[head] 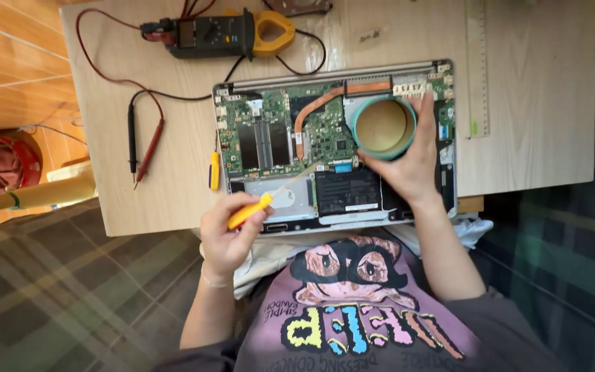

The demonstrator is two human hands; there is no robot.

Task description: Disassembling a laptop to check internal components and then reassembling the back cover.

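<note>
An opened laptop [270, 189] lies on a small wooden table [531, 138], its green circuit board [325, 131], copper heat pipe [315, 105] and black battery [346, 191] exposed. My left hand [227, 238] grips a yellow-handled screwdriver [249, 211] at the laptop's near edge, its thin shaft pointing up and right toward the board. My right hand [411, 165] holds a round teal-rimmed container [383, 127] over the laptop's right part, fingers wrapped around its right side.
A clamp meter with a yellow jaw [218, 31] sits at the table's far edge, its red probe [150, 148] and black probe [132, 134] lying to the left. A second yellow tool [214, 170] rests beside the laptop. A ruler [476, 69] lies at right.
</note>
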